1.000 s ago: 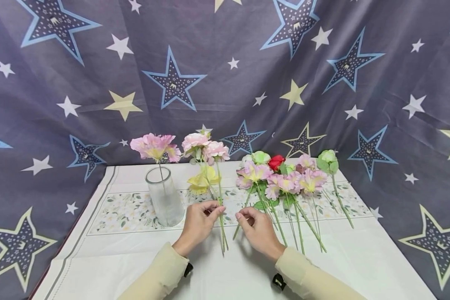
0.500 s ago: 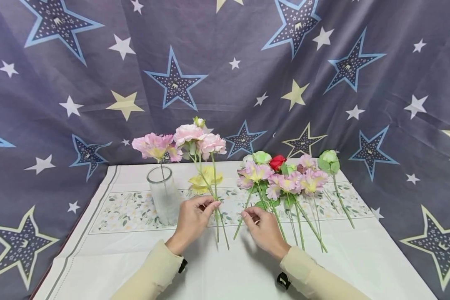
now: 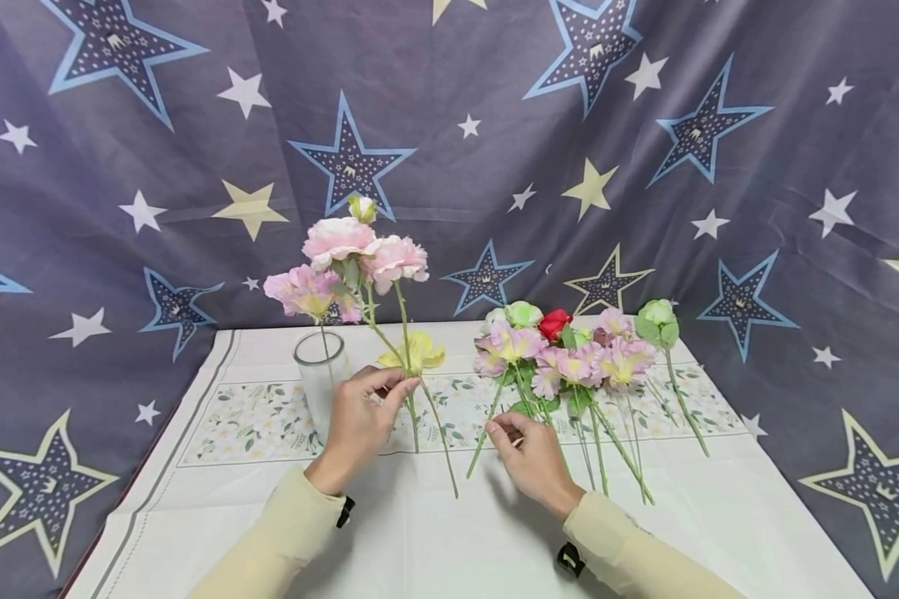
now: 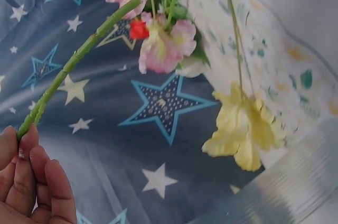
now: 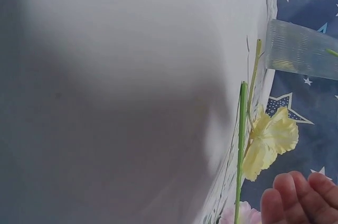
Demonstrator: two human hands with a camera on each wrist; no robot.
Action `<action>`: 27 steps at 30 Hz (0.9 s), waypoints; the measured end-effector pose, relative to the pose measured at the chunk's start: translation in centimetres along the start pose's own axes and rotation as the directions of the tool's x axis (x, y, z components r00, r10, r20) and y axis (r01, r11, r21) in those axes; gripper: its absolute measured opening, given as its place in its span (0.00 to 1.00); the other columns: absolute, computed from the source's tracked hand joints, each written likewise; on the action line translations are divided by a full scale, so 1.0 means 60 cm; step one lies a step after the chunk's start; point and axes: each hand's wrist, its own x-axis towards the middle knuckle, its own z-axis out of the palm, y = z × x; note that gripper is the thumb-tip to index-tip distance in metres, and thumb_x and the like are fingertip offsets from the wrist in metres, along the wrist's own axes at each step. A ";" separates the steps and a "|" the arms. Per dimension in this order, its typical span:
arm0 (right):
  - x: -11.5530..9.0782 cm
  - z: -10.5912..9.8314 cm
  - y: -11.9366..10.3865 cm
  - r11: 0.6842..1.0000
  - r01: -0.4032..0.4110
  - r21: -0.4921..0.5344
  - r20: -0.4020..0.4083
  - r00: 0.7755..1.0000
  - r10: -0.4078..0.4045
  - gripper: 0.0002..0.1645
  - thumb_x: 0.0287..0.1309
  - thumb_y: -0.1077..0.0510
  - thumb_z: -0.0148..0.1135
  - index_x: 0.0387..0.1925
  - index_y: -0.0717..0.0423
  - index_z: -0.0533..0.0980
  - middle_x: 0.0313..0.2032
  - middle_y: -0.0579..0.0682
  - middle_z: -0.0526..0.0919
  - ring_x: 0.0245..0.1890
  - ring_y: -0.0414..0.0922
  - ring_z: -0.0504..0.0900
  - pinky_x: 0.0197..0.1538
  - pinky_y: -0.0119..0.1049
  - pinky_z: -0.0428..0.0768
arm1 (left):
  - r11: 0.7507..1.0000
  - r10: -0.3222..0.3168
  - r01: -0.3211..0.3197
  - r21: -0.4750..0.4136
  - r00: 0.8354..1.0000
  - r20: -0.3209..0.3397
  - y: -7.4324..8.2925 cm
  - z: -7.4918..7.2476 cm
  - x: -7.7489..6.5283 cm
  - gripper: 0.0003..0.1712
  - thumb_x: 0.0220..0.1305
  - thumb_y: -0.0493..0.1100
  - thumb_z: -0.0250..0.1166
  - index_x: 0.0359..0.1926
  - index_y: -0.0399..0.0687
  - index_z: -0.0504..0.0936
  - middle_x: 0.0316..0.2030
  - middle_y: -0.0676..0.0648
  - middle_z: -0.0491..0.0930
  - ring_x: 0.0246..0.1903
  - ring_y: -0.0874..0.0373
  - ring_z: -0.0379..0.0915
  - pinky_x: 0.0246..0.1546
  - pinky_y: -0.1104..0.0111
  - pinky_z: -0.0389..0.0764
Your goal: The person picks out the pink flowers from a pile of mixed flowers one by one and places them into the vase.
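Observation:
My left hand [image 3: 360, 420] pinches the green stem [image 4: 63, 73] of a pink peony spray [image 3: 340, 240] between thumb and fingers. Its two full blooms and a pale bud rise upright, the left bloom overlapping a pink-purple flower [image 3: 298, 289]. That flower stands in a clear glass vase [image 3: 316, 374], left of my left hand and partly covered by it. Behind the held stem lies a yellow flower [image 3: 425, 353], its stem reaching toward the table's front. My right hand [image 3: 532, 457], fingers loosely bent and holding nothing, hovers beside the stems of the flowers lying on the right.
Several pink-purple flowers [image 3: 569, 364], a red bloom [image 3: 553, 324] and pale green blooms [image 3: 523, 314] lie bunched at the right. A single green-white flower [image 3: 657, 314] lies farther right. A white tablecloth [image 3: 449, 549] covers the table; a star-patterned curtain [image 3: 434, 100] hangs behind.
My left hand has lifted the peony spray and carried it left toward the vase. The right hand has shifted slightly right, away from the left hand.

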 end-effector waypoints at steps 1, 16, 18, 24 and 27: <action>0.000 0.000 0.000 1.000 0.001 0.000 0.000 1.000 -0.001 0.07 0.65 0.49 0.58 0.37 0.45 0.80 0.29 0.43 0.83 0.27 0.33 0.77 0.32 0.30 0.79 | 1.000 0.017 -0.017 0.005 1.000 -0.011 0.000 -0.004 0.004 0.02 0.53 0.39 0.72 0.28 0.49 0.86 0.23 0.54 0.80 0.22 0.62 0.72 0.22 0.73 0.73; 0.000 -0.004 -0.004 1.000 -0.006 0.009 0.001 1.000 0.006 0.06 0.64 0.51 0.59 0.36 0.46 0.80 0.28 0.37 0.81 0.27 0.35 0.78 0.31 0.31 0.79 | 0.993 0.085 -0.078 0.092 0.993 -0.076 0.015 -0.060 0.051 0.02 0.54 0.39 0.72 0.29 0.47 0.86 0.24 0.54 0.80 0.23 0.64 0.73 0.23 0.74 0.72; -0.001 -0.005 -0.004 1.000 -0.003 0.003 -0.004 1.000 0.003 0.06 0.64 0.51 0.59 0.36 0.45 0.80 0.27 0.35 0.80 0.27 0.34 0.77 0.31 0.31 0.79 | 0.991 0.093 -0.085 0.105 0.993 -0.078 0.018 -0.068 0.057 0.02 0.54 0.40 0.72 0.29 0.47 0.86 0.24 0.54 0.80 0.23 0.64 0.73 0.24 0.74 0.72; -0.002 -0.007 -0.002 1.000 0.021 -0.023 -0.019 1.000 -0.021 0.05 0.63 0.50 0.60 0.35 0.43 0.80 0.27 0.33 0.79 0.27 0.34 0.77 0.31 0.30 0.79 | 0.988 0.111 -0.097 0.123 0.987 -0.114 0.020 -0.084 0.072 0.03 0.53 0.39 0.72 0.29 0.45 0.86 0.24 0.52 0.81 0.23 0.63 0.73 0.25 0.74 0.72; -0.002 -0.008 -0.003 0.999 0.034 -0.025 -0.021 0.999 -0.034 0.04 0.63 0.50 0.60 0.35 0.43 0.80 0.27 0.33 0.79 0.27 0.34 0.77 0.31 0.30 0.79 | 0.989 0.114 -0.100 0.111 0.985 -0.129 0.024 -0.092 0.079 0.03 0.53 0.39 0.72 0.29 0.44 0.86 0.24 0.51 0.81 0.23 0.62 0.72 0.25 0.73 0.73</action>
